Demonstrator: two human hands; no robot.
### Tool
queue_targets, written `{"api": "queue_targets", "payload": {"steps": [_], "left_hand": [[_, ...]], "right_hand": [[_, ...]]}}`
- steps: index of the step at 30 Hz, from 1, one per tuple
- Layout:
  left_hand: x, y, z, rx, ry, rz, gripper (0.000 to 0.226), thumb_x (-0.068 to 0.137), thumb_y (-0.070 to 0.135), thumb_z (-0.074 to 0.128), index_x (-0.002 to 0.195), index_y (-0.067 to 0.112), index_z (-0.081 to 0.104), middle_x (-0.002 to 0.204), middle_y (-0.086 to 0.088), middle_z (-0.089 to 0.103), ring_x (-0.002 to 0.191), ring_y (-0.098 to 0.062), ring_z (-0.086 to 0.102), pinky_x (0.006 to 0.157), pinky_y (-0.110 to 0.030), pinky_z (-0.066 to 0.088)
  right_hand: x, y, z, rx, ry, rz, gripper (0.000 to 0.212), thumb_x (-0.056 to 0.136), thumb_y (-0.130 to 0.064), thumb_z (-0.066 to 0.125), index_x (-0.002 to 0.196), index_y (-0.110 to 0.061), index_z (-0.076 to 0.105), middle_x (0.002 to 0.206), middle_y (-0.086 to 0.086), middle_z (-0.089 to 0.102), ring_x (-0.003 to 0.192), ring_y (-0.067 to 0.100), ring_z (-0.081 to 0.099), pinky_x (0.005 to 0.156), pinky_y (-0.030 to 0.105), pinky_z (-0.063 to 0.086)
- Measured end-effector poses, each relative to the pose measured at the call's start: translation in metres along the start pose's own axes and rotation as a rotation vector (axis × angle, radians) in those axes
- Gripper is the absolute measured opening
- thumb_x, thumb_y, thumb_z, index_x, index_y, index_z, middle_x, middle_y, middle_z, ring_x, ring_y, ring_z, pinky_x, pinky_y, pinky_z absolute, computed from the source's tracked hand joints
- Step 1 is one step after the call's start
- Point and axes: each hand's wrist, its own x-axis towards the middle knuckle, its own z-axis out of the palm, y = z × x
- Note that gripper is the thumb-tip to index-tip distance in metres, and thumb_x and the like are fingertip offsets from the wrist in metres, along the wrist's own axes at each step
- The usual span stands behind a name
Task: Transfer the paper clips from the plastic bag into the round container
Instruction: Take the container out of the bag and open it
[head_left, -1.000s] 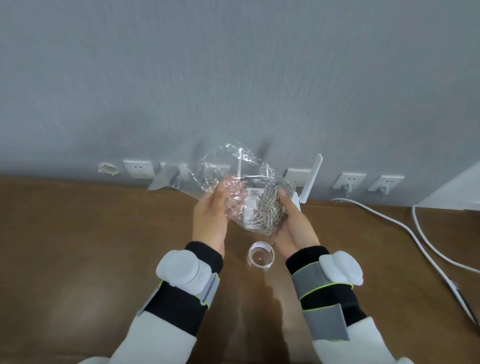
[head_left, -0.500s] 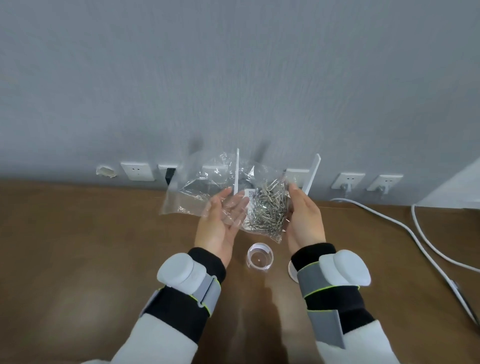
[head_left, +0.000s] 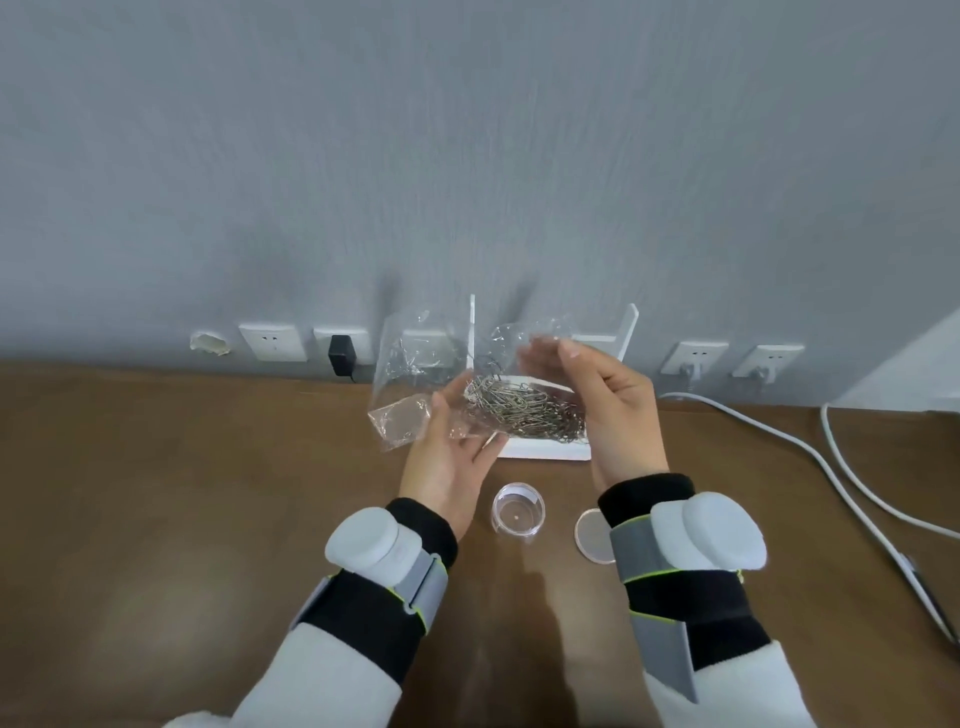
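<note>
A clear plastic bag (head_left: 410, 384) hangs in the air between my hands, above the brown table (head_left: 182, 493). A heap of silver paper clips (head_left: 524, 408) lies in its right half; the left half is crumpled and slack. My left hand (head_left: 452, 452) is palm-up under the bag's middle and grips the film. My right hand (head_left: 608, 405) curls round the bag's right end, fingertips on its upper edge. The small clear round container (head_left: 518, 514) stands open on the table, just below and between my wrists.
The container's round lid (head_left: 589, 535) lies flat to its right, partly under my right wrist. A white router (head_left: 540, 449) with upright antennas stands behind the bag. Wall sockets, a black plug (head_left: 340, 356) and white cables (head_left: 779, 441) run along the back and right.
The bag has gone from bunched and hanging to spread out flatter, and the clips have settled toward its right side. My hands have moved apart. The lid now shows beside my right wrist.
</note>
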Motion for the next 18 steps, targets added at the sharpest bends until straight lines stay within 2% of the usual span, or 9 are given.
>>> {"api": "queue_targets", "payload": {"steps": [4, 8, 13, 15, 18], "left_hand": [[0.000, 0.003, 0.002, 0.010, -0.073, 0.002, 0.041, 0.099, 0.041, 0.027, 0.103, 0.032, 0.067, 0.138, -0.011, 0.050, 0.115, -0.023, 0.058, 0.089, -0.034, 0.050], [-0.002, 0.003, 0.004, 0.071, -0.078, 0.013, 0.038, 0.099, 0.039, 0.028, 0.103, 0.030, 0.065, 0.137, -0.012, 0.048, 0.114, -0.027, 0.057, 0.096, -0.038, 0.047], [0.000, 0.009, 0.000, 0.087, -0.060, 0.065, 0.036, 0.100, 0.038, 0.027, 0.106, 0.028, 0.062, 0.121, -0.010, 0.059, 0.096, -0.020, 0.064, 0.087, -0.033, 0.051], [0.001, 0.011, -0.002, 0.091, -0.039, 0.078, 0.037, 0.100, 0.038, 0.027, 0.105, 0.029, 0.062, 0.122, -0.011, 0.058, 0.094, -0.020, 0.063, 0.085, -0.033, 0.051], [0.003, 0.010, -0.004, 0.080, -0.043, 0.108, 0.037, 0.100, 0.037, 0.027, 0.102, 0.028, 0.063, 0.110, -0.007, 0.065, 0.089, -0.018, 0.066, 0.078, -0.030, 0.056]], "right_hand": [[0.003, 0.002, -0.006, 0.132, 0.150, 0.098, 0.025, 0.097, -0.016, 0.050, 0.088, -0.013, 0.073, 0.084, 0.006, 0.076, 0.083, 0.020, 0.073, 0.065, 0.021, 0.056], [0.005, 0.006, -0.017, 0.121, 0.249, 0.272, 0.026, 0.098, -0.022, 0.051, 0.082, -0.017, 0.070, 0.081, 0.004, 0.076, 0.082, 0.019, 0.073, 0.058, 0.018, 0.053], [0.005, 0.012, -0.020, -0.011, 0.082, 0.517, 0.032, 0.095, -0.043, 0.050, 0.090, -0.019, 0.071, 0.086, -0.004, 0.075, 0.080, 0.010, 0.067, 0.074, 0.025, 0.053], [0.005, 0.015, -0.020, -0.033, 0.027, 0.591, 0.031, 0.095, -0.041, 0.051, 0.090, -0.018, 0.071, 0.095, 0.001, 0.072, 0.084, 0.015, 0.066, 0.079, 0.029, 0.053], [0.003, 0.017, -0.017, -0.032, -0.002, 0.619, 0.023, 0.097, -0.032, 0.050, 0.094, -0.016, 0.066, 0.093, 0.006, 0.069, 0.077, 0.017, 0.064, 0.072, 0.027, 0.052]]}}
